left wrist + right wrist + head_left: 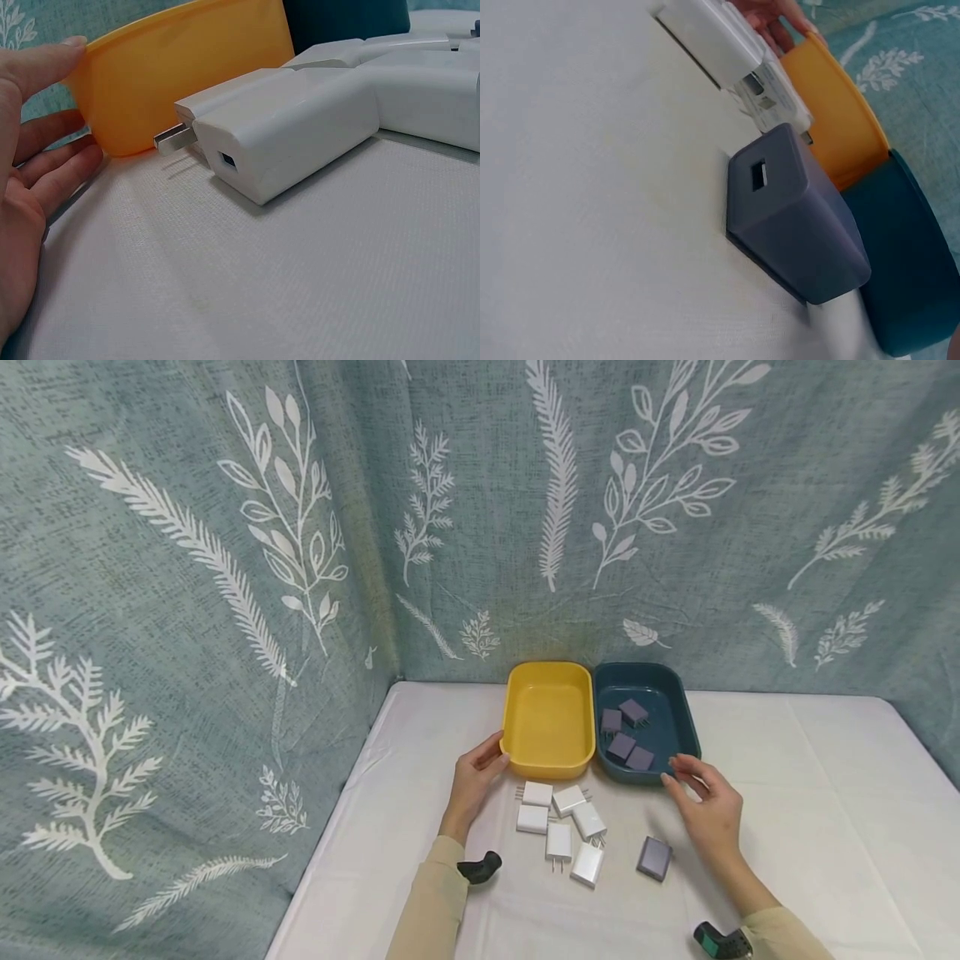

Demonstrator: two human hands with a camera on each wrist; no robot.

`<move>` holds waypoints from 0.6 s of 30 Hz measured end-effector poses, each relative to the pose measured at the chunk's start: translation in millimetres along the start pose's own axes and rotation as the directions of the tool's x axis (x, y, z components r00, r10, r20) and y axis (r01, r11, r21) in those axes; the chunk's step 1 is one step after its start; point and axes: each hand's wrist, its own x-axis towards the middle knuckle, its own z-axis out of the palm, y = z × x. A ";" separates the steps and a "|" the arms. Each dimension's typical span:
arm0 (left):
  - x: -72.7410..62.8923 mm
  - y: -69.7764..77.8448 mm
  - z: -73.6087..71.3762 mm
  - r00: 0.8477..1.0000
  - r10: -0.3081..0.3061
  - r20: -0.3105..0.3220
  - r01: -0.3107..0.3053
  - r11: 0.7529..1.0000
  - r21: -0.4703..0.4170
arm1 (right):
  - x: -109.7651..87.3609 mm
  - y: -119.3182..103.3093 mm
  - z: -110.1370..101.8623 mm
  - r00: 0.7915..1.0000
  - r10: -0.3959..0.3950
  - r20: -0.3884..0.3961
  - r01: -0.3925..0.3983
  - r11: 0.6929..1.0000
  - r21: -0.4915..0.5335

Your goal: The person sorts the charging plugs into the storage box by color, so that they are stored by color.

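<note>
Left hand [474,782]: digits apart, touched yellow tray [551,720] | Right hand [708,810]: digits apart; blue tray [663,706] lay ahead-left, grey adapter [655,858] near-left | Risk: careless knock could have shifted blue tray

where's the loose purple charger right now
In the head view, the loose purple charger lies on the table, just right of the white chargers, below the blue tray.

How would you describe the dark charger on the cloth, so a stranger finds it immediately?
On the white table, find the blue bin. In front of it, near the right hand, lies the charger. Unlike the white chargers to its left, it is grey-purple.
</note>
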 end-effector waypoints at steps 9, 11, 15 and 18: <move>-1.3 -1.6 -0.6 1.000 0.002 0.001 -0.002 1.000 -0.016 | -4.6 1.2 0.0 1.000 -0.001 0.017 0.001 1.000 0.022; -1.1 -1.8 -0.6 1.000 0.004 0.001 -0.004 1.000 -0.019 | -5.8 1.8 -0.3 1.000 -0.008 0.019 0.007 0.999 0.039; -0.4 -1.6 -0.6 1.000 0.009 -0.002 -0.009 1.000 -0.013 | -8.5 2.9 -0.7 0.999 -0.015 0.028 0.013 0.997 0.073; 0.0 -1.2 -0.9 1.000 0.002 0.000 -0.002 1.000 -0.010 | -11.1 3.1 -0.9 0.999 -0.004 0.032 0.001 0.996 0.085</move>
